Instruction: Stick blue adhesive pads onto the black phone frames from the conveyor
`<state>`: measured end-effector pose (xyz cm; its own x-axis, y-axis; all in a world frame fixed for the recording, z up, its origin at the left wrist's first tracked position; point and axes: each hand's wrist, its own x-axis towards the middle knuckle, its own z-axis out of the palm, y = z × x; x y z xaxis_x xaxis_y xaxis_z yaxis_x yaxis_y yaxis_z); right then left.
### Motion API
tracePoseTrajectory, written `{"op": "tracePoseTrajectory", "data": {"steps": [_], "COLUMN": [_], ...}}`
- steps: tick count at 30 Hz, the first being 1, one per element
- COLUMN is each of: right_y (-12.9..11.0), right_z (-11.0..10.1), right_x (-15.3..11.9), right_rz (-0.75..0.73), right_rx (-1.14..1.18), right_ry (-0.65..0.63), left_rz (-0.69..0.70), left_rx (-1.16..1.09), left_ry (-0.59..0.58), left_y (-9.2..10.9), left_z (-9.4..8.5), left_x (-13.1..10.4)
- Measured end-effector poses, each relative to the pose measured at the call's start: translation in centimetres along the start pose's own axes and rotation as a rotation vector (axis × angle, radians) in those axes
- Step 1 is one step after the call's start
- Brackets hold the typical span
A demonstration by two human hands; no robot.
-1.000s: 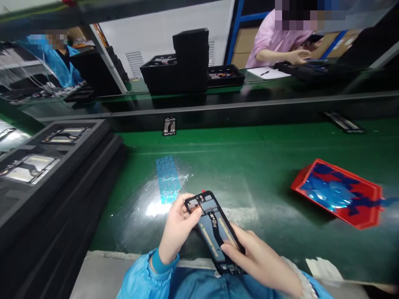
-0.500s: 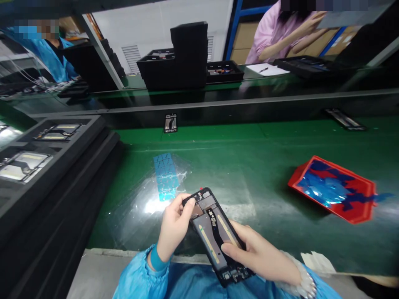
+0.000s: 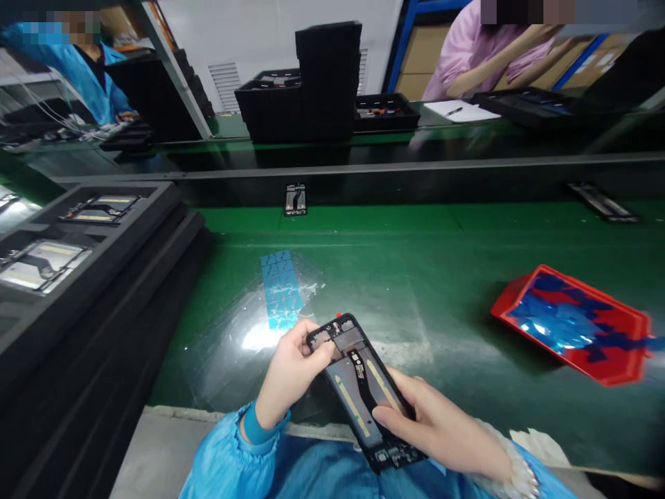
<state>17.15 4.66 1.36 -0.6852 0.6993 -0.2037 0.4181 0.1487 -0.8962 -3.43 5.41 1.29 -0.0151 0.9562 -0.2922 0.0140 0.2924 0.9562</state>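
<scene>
A black phone frame [image 3: 358, 388], its inner side facing up, is held tilted between my two hands above the bench's front edge. Two pale strips and a black ribbon cable show inside it. My left hand [image 3: 291, 367] pinches its upper left corner, the thumb lying over the inside and the fingers behind. Around the lower right side wraps my right hand [image 3: 436, 423], its thumb across the frame near the cable. Just beyond lies a sheet of blue stickers [image 3: 283, 291] on clear film.
A red bin [image 3: 631, 374] with blue film scraps stands at the right. Stacked black foam trays [image 3: 161, 229] with phone frames rise at the left. Two more phone frames, one at centre [image 3: 296, 199] and one at right [image 3: 603, 202], lie by the back ledge. Two people are across the bench.
My left thumb has slid from the frame's upper edge a little down and inward over its inside. The right hand keeps its grip; the view has shifted slightly.
</scene>
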Motion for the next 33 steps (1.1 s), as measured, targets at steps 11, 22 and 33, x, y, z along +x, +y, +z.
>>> {"op": "tracePoseTrajectory", "data": {"steps": [11,22,33], "right_y": [-0.3,-0.6,-0.6], "right_z": [0.1,0.2,-0.3], "right_x": [-0.1,-0.3,0.0], "right_rz": [-0.019,-0.001,0.004], "right_rx": [0.140,0.007,0.163], "right_ry": [0.031,0.025,-0.034], "left_rz": [0.097,0.031,0.105], "left_rx": [0.005,0.107,0.187], "left_ry": [0.033,-0.013,-0.030], "left_y": [0.1,0.3,1.1], "left_z": [0.6,0.1,-0.2], "left_x": [-0.8,-0.6,-0.5]}}
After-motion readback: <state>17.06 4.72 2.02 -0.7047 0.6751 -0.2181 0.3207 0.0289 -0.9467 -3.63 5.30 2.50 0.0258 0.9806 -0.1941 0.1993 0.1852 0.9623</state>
